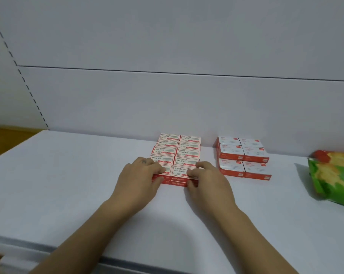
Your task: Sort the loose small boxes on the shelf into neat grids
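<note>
On the white shelf [68,184]: flat red and white small cardboard boxes [179,153] lie in a grid, two across, five deep, two high at the front.
Left hand [139,175]: bent fingers on top of the front left box [167,169], thumb on the red front side, holding it.
Right hand [204,178]: bent fingers on the front right box [180,171], thumb low in front, holding it.
Next pile: taller red and white boxes [244,157], just to the right, two across.
Far right: green and red shiny bag [335,180], well apart.
</note>
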`<state>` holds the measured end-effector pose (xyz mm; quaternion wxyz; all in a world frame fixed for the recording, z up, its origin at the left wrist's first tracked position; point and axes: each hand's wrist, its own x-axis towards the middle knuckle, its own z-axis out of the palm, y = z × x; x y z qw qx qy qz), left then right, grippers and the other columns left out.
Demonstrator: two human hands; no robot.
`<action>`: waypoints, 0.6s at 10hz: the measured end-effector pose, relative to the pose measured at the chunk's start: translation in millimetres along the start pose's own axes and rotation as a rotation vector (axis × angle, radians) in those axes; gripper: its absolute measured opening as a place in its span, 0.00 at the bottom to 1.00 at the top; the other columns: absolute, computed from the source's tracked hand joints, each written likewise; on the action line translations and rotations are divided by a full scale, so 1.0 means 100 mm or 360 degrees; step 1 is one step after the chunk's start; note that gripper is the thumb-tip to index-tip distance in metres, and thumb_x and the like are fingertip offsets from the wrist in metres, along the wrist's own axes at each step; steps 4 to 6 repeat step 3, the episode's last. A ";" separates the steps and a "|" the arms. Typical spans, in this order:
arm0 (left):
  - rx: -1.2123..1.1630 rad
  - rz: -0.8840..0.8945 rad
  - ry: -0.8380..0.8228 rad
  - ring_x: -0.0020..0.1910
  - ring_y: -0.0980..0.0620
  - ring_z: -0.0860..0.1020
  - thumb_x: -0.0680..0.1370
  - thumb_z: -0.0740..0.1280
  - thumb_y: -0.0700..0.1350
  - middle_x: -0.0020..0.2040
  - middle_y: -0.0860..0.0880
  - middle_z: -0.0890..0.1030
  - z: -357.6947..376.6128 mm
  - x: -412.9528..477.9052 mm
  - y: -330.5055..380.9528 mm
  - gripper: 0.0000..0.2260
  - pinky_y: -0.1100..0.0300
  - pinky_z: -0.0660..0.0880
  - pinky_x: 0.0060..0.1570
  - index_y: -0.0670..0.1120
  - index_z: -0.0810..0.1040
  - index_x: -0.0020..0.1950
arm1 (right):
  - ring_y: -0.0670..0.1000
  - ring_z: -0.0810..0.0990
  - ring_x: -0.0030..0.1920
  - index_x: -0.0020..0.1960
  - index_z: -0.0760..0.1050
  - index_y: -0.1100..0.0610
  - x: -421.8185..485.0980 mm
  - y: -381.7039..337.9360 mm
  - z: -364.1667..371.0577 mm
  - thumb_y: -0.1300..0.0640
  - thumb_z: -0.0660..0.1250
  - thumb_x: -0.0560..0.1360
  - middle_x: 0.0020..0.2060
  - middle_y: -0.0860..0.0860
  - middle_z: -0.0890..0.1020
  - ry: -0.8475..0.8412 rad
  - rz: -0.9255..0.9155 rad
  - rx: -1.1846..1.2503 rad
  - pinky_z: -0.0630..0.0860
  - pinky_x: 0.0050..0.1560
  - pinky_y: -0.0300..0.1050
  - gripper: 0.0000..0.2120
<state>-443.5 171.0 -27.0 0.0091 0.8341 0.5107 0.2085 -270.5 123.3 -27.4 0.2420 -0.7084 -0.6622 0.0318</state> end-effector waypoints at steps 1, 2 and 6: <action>0.0200 0.0016 -0.0102 0.53 0.53 0.75 0.78 0.60 0.56 0.57 0.55 0.80 -0.10 0.09 0.05 0.14 0.57 0.70 0.48 0.56 0.79 0.59 | 0.50 0.77 0.54 0.59 0.79 0.49 0.00 0.00 0.00 0.52 0.60 0.77 0.60 0.47 0.75 -0.0023 0.0004 -0.0072 0.74 0.49 0.43 0.14; 0.0376 0.0019 -0.0322 0.44 0.53 0.75 0.76 0.58 0.60 0.49 0.54 0.81 -0.24 0.20 0.15 0.15 0.56 0.65 0.44 0.55 0.81 0.52 | 0.49 0.78 0.49 0.56 0.80 0.49 -0.04 -0.03 -0.05 0.50 0.59 0.76 0.54 0.46 0.77 -0.0087 0.0043 -0.0095 0.76 0.45 0.43 0.14; 0.0400 0.0047 -0.0579 0.45 0.52 0.76 0.75 0.60 0.61 0.48 0.53 0.81 -0.38 0.27 0.15 0.16 0.56 0.67 0.44 0.55 0.81 0.51 | 0.50 0.78 0.46 0.51 0.81 0.50 0.01 -0.12 -0.21 0.49 0.61 0.74 0.49 0.48 0.80 -0.0262 0.0007 -0.0138 0.76 0.43 0.42 0.12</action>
